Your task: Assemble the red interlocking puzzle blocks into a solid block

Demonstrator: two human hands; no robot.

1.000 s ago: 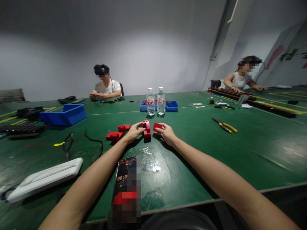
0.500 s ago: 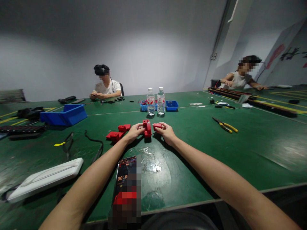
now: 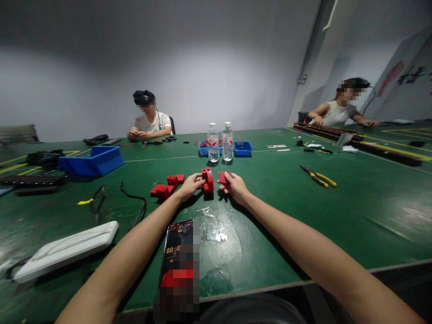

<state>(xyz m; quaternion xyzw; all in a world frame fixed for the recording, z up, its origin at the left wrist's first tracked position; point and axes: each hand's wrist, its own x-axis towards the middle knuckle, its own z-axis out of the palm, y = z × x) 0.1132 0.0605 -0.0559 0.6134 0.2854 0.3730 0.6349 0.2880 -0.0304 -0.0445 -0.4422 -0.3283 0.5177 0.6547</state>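
- Fingers (image 3: 199, 184) of the left hand (image 3: 190, 187): closed around the curved block (image 3: 208, 181), held upright.
- Fingers (image 3: 231, 180) of the right hand (image 3: 238, 187): pinching the flat block (image 3: 223, 177), just right of the curved block, a gap between.
- Front block (image 3: 163, 191) and rear block (image 3: 175, 179): on the table (image 3: 270, 193), left of the left hand.
- Phone (image 3: 177, 243): on the table's near part.
- Pliers (image 3: 312, 173): well right of the right hand.

Dim room, pale glow across the far wall (image 3: 192, 99).
Glare whitens the green tabletop (image 3: 371, 193) near the middle and right; dark shadow under the right hand (image 3: 237, 188); edges stretched, pixel blocks masking part of the phone (image 3: 175, 240).
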